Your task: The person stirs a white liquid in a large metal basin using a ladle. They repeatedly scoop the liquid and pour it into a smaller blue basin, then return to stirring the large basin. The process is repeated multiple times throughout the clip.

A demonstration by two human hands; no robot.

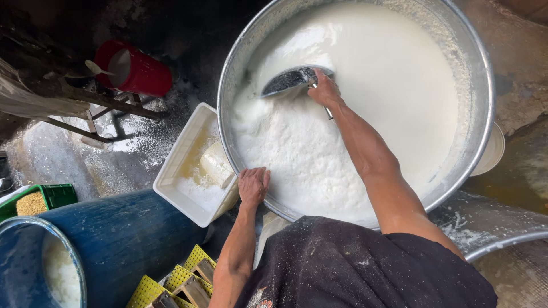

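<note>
Ladle (294,80) dips into white foamy liquid at the far left of the big metal basin (482,114); right hand (324,90) closes round its slim handle, likely slick and heavy when full; left hand (253,185) lies flat, open, on the near rim.

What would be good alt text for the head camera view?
The right hand holds a metal scoop in white liquid filling a big metal basin, while the left hand rests on its rim. A white tub sits beside it.
</note>
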